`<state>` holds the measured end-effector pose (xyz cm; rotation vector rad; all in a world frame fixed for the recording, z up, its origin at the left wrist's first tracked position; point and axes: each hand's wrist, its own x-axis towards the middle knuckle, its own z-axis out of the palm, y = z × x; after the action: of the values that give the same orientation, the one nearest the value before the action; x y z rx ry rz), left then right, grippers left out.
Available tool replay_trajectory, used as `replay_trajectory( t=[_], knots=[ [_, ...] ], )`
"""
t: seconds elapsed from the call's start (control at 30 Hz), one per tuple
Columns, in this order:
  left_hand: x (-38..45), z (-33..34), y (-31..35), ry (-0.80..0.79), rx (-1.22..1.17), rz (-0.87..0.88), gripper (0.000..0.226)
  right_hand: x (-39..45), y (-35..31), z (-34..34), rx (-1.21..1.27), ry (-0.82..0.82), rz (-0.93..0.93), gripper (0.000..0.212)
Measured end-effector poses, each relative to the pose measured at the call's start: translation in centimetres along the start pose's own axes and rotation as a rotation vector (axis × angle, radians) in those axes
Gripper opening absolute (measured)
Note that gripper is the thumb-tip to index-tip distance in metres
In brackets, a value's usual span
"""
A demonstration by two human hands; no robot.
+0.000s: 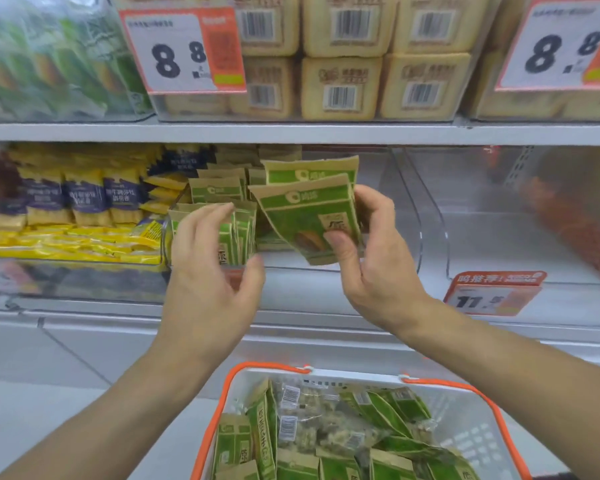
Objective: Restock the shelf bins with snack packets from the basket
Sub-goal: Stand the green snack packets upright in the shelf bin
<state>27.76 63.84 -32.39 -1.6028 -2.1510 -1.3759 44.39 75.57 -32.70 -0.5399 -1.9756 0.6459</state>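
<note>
A shop shelf (291,133) fills the head view, tan boxed goods and price tags above, clear shelf bins below. The middle bin (406,216) is partly stocked: green snack packets (215,192) stand at its nine o'clock side, while its three o'clock half is bare. The right hand (371,251) has its grip closed on two green packets (305,216), thumb in front, fingers behind, tilted over the bin's front lip. The left hand (215,271) hovers with relaxed fingers touching the standing row, holding nothing that shows. The basket (492,407) sits at six o'clock, well stocked with more packets. Risk, as I judge it: the fanned pair could slip apart, or knock the standing row forward over the low lip. Room is ample toward three o'clock; the upper shelf edge at twelve o'clock limits height
</note>
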Motion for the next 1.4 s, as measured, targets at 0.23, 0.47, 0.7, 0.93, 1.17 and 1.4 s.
replay_trajectory(
  t=[0.23, 0.47, 0.7, 0.93, 1.17, 1.4],
  knots=[
    [0.1, 1.2, -3.2, -0.010, 0.319, -0.057, 0.073, 3.0, 1.5, 2.5, -0.170, -0.171, 0.302, 0.035],
    [-0.2, 1.4, -3.6, -0.038, 0.313, -0.090, 0.083, 7.1, 2.8, 7.3, -0.284, -0.407, 0.532, 0.040],
    [-0.1, 1.4, -3.8, -0.065, 0.296, -0.087, 0.085, 7.9, 2.8, 9.6, -0.354, -0.383, 0.657, 0.054],
    [-0.1, 1.4, -3.8, -0.070, 0.271, -0.091, 0.082, 7.8, 3.1, 9.2, -0.340, -0.258, 0.751, 0.049],
    [0.1, 1.3, -3.5, -0.080, 0.283, -0.107, 0.082, 9.3, 2.3, 10.7, -0.377, -0.337, 0.862, 0.091],
    [0.0, 1.2, -3.5, -0.092, 0.284, -0.106, 0.080, 8.7, 2.9, 10.1, -0.312, -0.282, 0.697, 0.064]
  ],
)
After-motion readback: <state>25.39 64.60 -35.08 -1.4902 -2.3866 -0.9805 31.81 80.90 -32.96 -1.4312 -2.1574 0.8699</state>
